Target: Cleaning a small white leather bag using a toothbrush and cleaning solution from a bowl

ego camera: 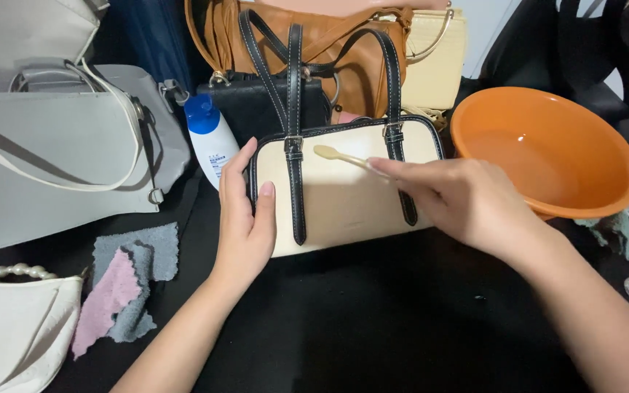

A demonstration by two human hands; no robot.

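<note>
A cream handbag (pixel 343 196) with black trim, straps and handles lies flat on the black table in front of me. My left hand (pixel 245 218) rests on its left edge, thumb on the cream face, holding it steady. My right hand (pixel 460 200) grips a small pale brush (pixel 336 155), whose head touches the upper part of the bag's cream panel, between the two black straps.
An orange bowl (pixel 547 149) with water sits at the right. A white bottle with a blue cap (pixel 209 135) stands left of the bag. Grey and pink cloths (pixel 129 287) lie at the lower left. Grey, white, tan, black and yellow bags crowd the left and back.
</note>
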